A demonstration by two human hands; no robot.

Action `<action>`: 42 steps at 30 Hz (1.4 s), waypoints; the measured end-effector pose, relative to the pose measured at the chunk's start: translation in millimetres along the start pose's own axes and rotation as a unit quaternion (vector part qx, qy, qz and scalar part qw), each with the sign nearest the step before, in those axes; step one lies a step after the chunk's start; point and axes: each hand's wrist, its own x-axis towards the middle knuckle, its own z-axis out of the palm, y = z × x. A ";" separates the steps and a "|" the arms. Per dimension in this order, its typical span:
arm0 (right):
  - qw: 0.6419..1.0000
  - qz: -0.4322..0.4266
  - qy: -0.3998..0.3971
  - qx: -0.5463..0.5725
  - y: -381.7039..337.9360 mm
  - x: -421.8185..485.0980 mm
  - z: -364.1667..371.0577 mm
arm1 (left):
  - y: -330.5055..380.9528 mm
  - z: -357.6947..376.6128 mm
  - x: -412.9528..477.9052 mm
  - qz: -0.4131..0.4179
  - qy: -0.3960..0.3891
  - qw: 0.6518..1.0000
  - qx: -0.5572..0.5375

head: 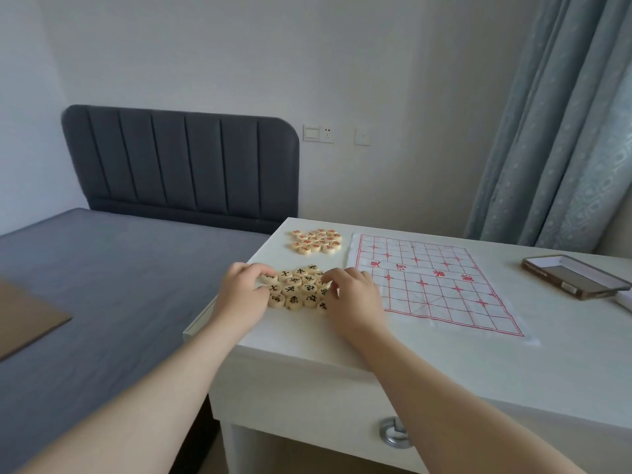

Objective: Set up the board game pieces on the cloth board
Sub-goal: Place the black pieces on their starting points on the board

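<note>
- The left hand (244,289) has its fingers curled onto the left edge of the black-lettered pieces (297,285); I cannot tell if it pinches one. A careless sweep might knock pieces off the table (307,340) edge.
- The right hand (352,292) is curled likewise at the right edge, grip unclear. Its wrist could rumple the cloth board (427,285) just beside it.
- Red-lettered pieces (316,241) wait behind.
- The board's middle band seemingly reads 楚河, 漢界.

Your left grip (244,290) and right grip (354,295) reach out side by side, palms down, fingers curled, both arms straight.
</note>
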 end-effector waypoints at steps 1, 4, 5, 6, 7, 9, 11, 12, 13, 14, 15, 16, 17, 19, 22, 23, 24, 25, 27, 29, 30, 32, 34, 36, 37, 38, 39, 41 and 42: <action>1.000 -0.001 0.005 0.002 -0.2 -0.2 1.4 | -1.2 -0.8 0.6 -0.001 0.001 1.000 -0.005; 0.999 0.010 0.029 0.007 3.5 -1.5 1.8 | -1.4 -0.4 0.5 0.007 0.003 1.000 -0.015; 0.999 0.015 0.034 0.006 4.8 -1.8 1.7 | -1.2 -0.3 -0.3 0.010 0.005 1.000 -0.017; 0.999 0.018 0.033 0.002 5.8 -2.2 1.6 | -0.4 0.0 -1.8 0.014 0.007 1.000 -0.017; 0.999 0.020 0.030 -0.005 6.5 -2.5 1.9 | 0.1 0.8 -3.3 0.017 0.007 1.000 -0.016; 0.999 0.014 0.023 -0.022 6.0 -2.9 2.9 | 0.0 2.6 -4.9 0.021 0.008 1.000 -0.021; 0.999 0.001 0.018 -0.029 5.3 -2.7 4.4 | -1.2 2.9 -5.9 0.028 0.017 0.999 -0.024; 1.000 -0.002 0.016 -0.024 5.2 -2.3 4.6 | -1.7 2.4 -6.7 0.031 0.029 0.999 -0.018; 1.000 -0.001 0.015 -0.015 5.6 -2.2 4.4 | -1.9 1.8 -7.5 0.029 0.047 0.998 -0.009; 1.000 0.001 0.015 -0.004 5.9 -1.7 4.8 | -2.2 0.5 -8.2 0.021 0.069 0.997 -0.004; 1.000 0.005 0.015 0.006 6.5 -1.1 4.9 | -1.8 -0.7 -8.9 0.007 0.089 0.996 -0.004; 1.000 0.007 0.016 0.014 7.0 -0.9 4.9 | -1.0 -1.7 -9.8 -0.006 0.103 0.995 -0.005; 1.000 0.010 0.016 0.023 7.4 -0.5 5.4 | -0.3 -2.3 -10.2 -0.018 0.109 0.994 -0.006; 0.999 0.012 0.017 0.039 8.2 0.1 6.2 | 0.7 -2.4 -10.2 -0.031 0.109 0.994 -0.005; 0.997 0.022 0.019 0.077 9.9 0.7 5.8 | -0.5 -2.2 -8.6 -0.028 0.103 0.994 -0.010; 0.994 0.035 0.024 0.099 10.7 0.7 4.7 | -1.1 -2.3 -8.3 -0.021 0.101 0.995 -0.017; 0.991 0.051 0.033 0.123 11.7 1.2 3.4 | -1.9 -2.3 -7.7 -0.013 0.101 0.995 -0.024; 0.986 0.068 0.043 0.144 12.7 2.2 2.2 | -2.6 -2.5 -7.4 -0.007 0.103 0.994 -0.031; 0.982 0.082 0.051 0.160 13.7 3.8 1.5 | -3.0 -2.7 -7.2 -0.002 0.105 0.994 -0.037; 0.986 0.073 0.043 0.146 13.3 3.4 2.4 | -1.5 -3.2 -8.1 0.001 0.100 0.994 -0.037; 0.987 0.067 0.039 0.140 12.9 3.1 3.0 | -0.4 -3.5 -8.6 0.000 0.099 0.994 -0.038; 0.988 0.062 0.034 0.137 12.7 2.6 3.8 | 1.1 -4.2 -9.4 -0.009 0.105 0.993 -0.045; 0.988 0.063 0.029 0.138 12.2 2.5 3.5 | 0.6 -4.8 -9.0 -0.019 0.124 0.991 -0.050; 0.987 0.067 0.025 0.142 12.1 2.4 3.2 | -0.7 -5.1 -9.2 -0.022 0.133 0.990 -0.049; 0.987 0.069 0.025 0.144 11.8 2.5 3.3 | -1.2 -5.0 -9.6 -0.022 0.129 0.991 -0.042; 0.987 0.070 0.025 0.145 11.5 2.5 3.5 | -0.9 -5.0 -10.0 -0.022 0.121 0.992 -0.031; 0.986 0.071 0.025 0.146 11.4 2.9 4.0 | -0.8 -4.8 -10.1 -0.023 0.114 0.993 -0.021; 0.986 0.072 0.025 0.150 11.9 3.9 4.7 | -0.1 -4.4 -10.1 -0.021 0.105 0.994 -0.014; 0.986 0.071 0.025 0.151 12.2 4.1 4.9 | 0.2 -4.2 -10.0 -0.019 0.103 0.994 -0.014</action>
